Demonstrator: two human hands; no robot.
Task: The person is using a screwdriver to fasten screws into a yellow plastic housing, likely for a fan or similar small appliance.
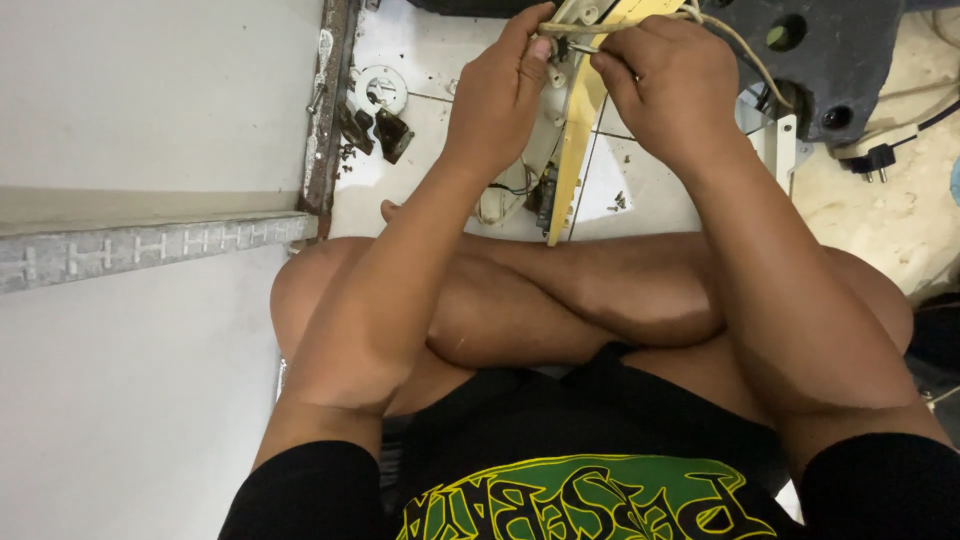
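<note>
your left hand and right hand are both pinching a beige cable in a narrow grip at twelve o'clock, above the yellowish panel.

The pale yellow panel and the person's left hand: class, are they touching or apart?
Touching. The head view shows the left hand with its fingers pressed against the top of the pale yellow panel, no gap visible.

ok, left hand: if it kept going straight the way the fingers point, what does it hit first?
The left hand points up and right in the head view, fingertips already at the pale yellow panel and its beige cable. That panel edge comes first; the right hand sits just past it. Depth is unclear.
</note>
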